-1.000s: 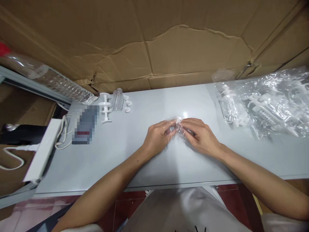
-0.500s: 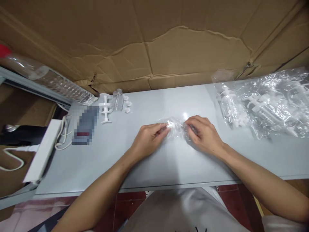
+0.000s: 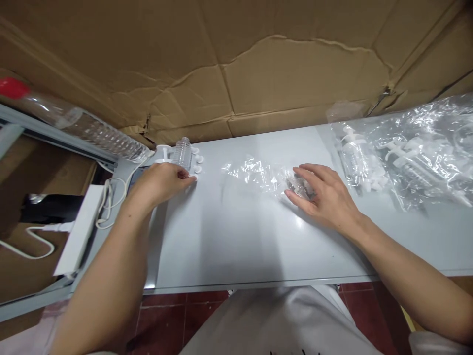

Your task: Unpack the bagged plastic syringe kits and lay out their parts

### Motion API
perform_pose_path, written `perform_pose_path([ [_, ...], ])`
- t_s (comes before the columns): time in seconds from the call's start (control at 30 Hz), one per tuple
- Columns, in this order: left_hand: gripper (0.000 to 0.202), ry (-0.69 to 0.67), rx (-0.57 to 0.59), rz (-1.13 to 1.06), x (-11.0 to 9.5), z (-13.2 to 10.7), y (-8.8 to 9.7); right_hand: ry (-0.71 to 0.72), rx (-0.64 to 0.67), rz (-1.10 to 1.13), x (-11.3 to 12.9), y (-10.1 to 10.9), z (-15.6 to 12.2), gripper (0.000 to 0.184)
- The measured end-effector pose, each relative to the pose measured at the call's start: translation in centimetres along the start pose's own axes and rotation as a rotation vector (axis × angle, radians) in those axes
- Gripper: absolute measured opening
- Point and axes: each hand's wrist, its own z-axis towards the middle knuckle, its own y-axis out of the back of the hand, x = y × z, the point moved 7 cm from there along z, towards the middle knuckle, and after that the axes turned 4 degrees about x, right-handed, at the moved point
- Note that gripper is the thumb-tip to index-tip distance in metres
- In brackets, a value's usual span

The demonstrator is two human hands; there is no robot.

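Observation:
My left hand is stretched out to the table's back left, fingers pressed together beside several small white caps. Just behind it are a small clear bottle and a white plunger part. What the fingertips hold, if anything, is hidden. My right hand lies with fingers stretched out on the right end of a crumpled clear plastic bag, which lies on the pale grey table between my hands.
A heap of clear bags with white syringe-like parts fills the back right. Cardboard walls off the back. A large empty water bottle lies at the far left, above a white power strip with cable.
My left hand drew a small white piece out of the bag and moved left to the caps by the small bottle. My right hand stayed on the bag, which now lies flatter.

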Motion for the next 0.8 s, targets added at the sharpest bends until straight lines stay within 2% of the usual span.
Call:
perform_pose_path([
  [0.07, 0.028, 0.018, -0.108, -0.053, -0.2, -1.0, 0.9, -0.008, 0.033, -0.055, -0.3, 0.0, -0.1, 0.058],
  [0.17, 0.028, 0.037, -0.295, -0.259, -1.3, -4.4, 2.6, 0.003, 0.116, -0.099, -0.5, -0.4, -0.3, 0.071],
  [0.23, 0.025, -0.084, -0.322, -0.474, -3.3, -6.4, 3.3, 0.019, 0.169, -0.081, -0.7, -0.8, -0.4, 0.072],
  [0.33, 0.021, -0.358, -0.222, -0.640, -7.5, -7.9, 3.3, 0.024, 0.192, -0.007, -0.9, -1.0, -0.4, 0.066],
  [0.43, 0.027, -0.395, -0.056, -0.662, -9.7, -7.3, 1.6, -0.031, 0.202, 0.088, -1.1, -0.5, -0.2, 0.066],
  [0.5, 0.031, -0.373, 0.078, -0.686, -10.5, -6.6, -0.2, -0.128, 0.223, 0.162, -1.5, 0.0, 0.0, 0.062],
  [0.57, 0.030, -0.386, 0.163, -0.723, -11.0, -6.5, -1.6, -0.250, 0.208, 0.184, -2.2, 0.6, 0.0, 0.052],
  [0.63, 0.025, -0.415, 0.163, -0.771, -11.3, -6.6, -2.3, -0.330, 0.192, 0.127, -2.9, 1.1, -0.2, 0.042],
  [0.73, 0.021, -0.425, 0.134, -0.877, -11.1, -7.1, -2.8, -0.360, 0.238, 0.106, -3.7, 0.8, -0.4, 0.030],
  [0.8, 0.024, -0.396, 0.203, -0.991, -10.9, -7.4, -3.5, -0.388, 0.241, 0.189, -4.1, 0.5, -0.6, 0.024],
])
